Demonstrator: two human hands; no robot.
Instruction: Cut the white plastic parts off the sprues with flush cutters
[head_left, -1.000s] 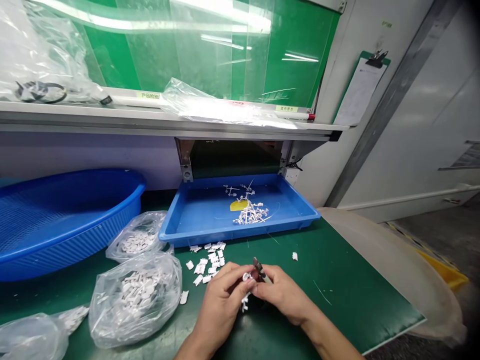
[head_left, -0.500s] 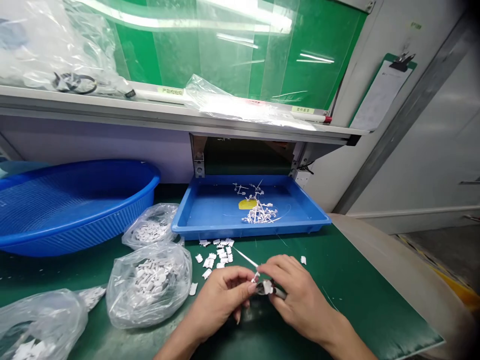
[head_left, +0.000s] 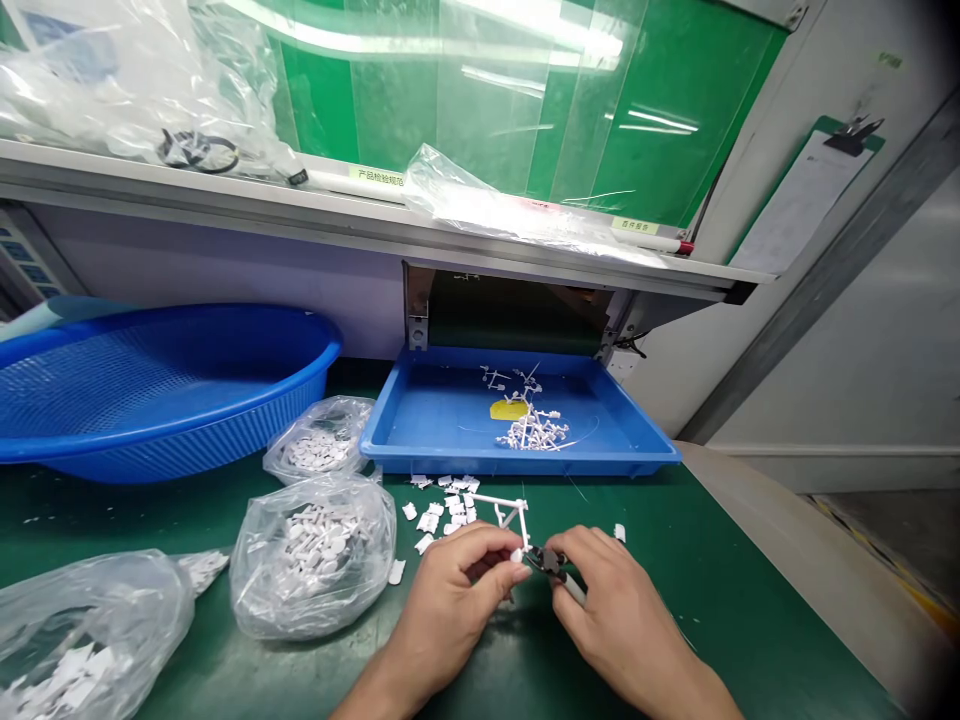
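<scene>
Between thumb and fingers, my left hand [head_left: 466, 590] pinches a white plastic sprue [head_left: 524, 520] with thin branching arms. The sprue points up and away over the table. My right hand [head_left: 619, 600] is closed round a pair of side cutters [head_left: 555, 566] with pale handles. Their dark jaws lie right beside the sprue, close to my left fingertips; whether they touch it I cannot tell. Just beyond my hands, several small white plastic pieces [head_left: 430, 522] lie loose on the green table [head_left: 540, 670].
A blue tray [head_left: 517, 466] at the back holds a heap of white sprues [head_left: 534, 432]. Clear bags of white pieces [head_left: 315, 560] stand at left, before a large blue basket [head_left: 247, 400]. One white piece [head_left: 619, 533] lies at right. A shelf [head_left: 360, 215] runs above.
The sprue has turned in my left hand, so its branches now show. The side cutters have swung to the right of my left fingertips. The whole view has shifted slightly.
</scene>
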